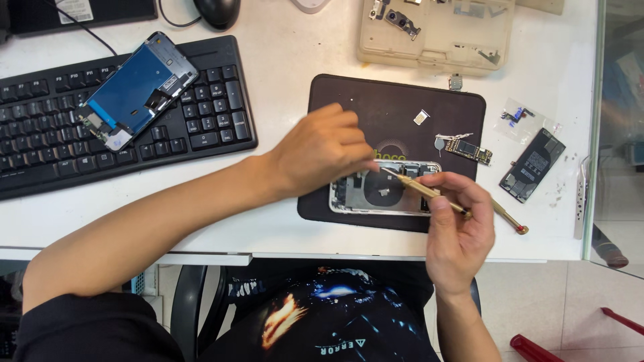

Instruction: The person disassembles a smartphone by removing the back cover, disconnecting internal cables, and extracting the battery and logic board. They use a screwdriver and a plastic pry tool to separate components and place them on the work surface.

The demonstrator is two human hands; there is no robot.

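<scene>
On the mat, near its front edge: opened phone body [376,194], back shell up, insides exposed, lying crosswise.
Left hand [320,149]: over the phone's left end, fingers curled down onto its upper edge, pinning it; grip itself hidden under the knuckles.
Right hand [459,228]: at the phone's right end, thumb and fingers closed round a gold screwdriver [429,192], tip resting on the phone's middle.
Mat [376,107]: dark, on the white worktop [282,47], front edge close to the worktop's front edge; bare stretch behind the phone.
Right of mat: small circuit board [469,150], black battery [532,165] near the worktop's right edge.
Back edge: beige parts tray [436,50].
Left side: black keyboard [40,134] carrying a blue-backed screen panel [134,90].
</scene>
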